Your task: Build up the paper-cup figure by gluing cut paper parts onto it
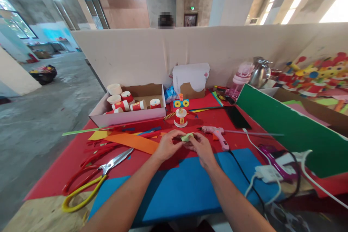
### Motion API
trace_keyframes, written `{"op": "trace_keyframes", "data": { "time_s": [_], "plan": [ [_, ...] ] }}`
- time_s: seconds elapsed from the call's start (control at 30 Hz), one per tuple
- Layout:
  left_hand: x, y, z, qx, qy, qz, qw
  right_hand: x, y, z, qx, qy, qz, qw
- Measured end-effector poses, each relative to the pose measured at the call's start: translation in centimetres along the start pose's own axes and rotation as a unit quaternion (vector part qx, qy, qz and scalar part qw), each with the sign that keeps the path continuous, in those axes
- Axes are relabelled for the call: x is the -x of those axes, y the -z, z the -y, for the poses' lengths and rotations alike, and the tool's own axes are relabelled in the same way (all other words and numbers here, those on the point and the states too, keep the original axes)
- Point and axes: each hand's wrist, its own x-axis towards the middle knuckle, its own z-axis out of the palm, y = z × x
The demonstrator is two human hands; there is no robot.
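A small piece of light green paper (187, 137) is pinched between my two hands above the front of the table. My left hand (170, 145) is closed on its left side, my right hand (200, 146) on its right side. Just beyond them stands a paper-cup figure (180, 116) with round yellow eyes on a blue strip and an orange coil on top. A pink glue gun (217, 134) lies right of my right hand, its nozzle towards the figure. Left of my left hand lies a strip of orange paper (133, 142).
Scissors with red and yellow handles (106, 168) lie at the left. Behind them, a box (127, 117) holds several paper cups. A black phone (237, 117), a green panel (280, 130) and a power strip with cables (269, 173) occupy the right. A white partition (130, 56) stands behind.
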Motion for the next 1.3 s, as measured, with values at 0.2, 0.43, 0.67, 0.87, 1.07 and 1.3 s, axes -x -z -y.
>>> {"op": "trace_keyframes", "data": {
  "time_s": [0.2, 0.43, 0.67, 0.87, 1.07, 1.3],
  "plan": [
    [-0.2, -0.2, 0.4, 0.067, 0.061, -0.028, 0.995, -0.1, 0.1, 0.0, 0.002, 0.005, -0.029, 1.0],
    [-0.5, 0.0, 0.1, 0.164, 0.089, -0.053, 0.981, -0.5, 0.1, -0.7, -0.003, 0.023, 0.045, 0.999],
    [-0.4, -0.8, -0.7, 0.222, 0.125, -0.055, 0.965, 0.0, -0.1, 0.3, 0.0, 0.006, 0.026, 1.0],
    [-0.3, -0.6, -1.0, 0.25, 0.138, -0.049, 0.957, 0.3, -0.3, 0.6, 0.014, -0.002, 0.045, 0.999],
    [-0.7, 0.8, -1.1, 0.227, 0.14, -0.03, 0.963, 0.0, 0.2, 0.4, 0.035, -0.024, 0.061, 0.997],
    [-0.6, 0.7, -1.2, 0.272, 0.157, -0.059, 0.948, 0.5, -0.4, 0.4, -0.012, -0.018, 0.087, 0.996]
  ]
}}
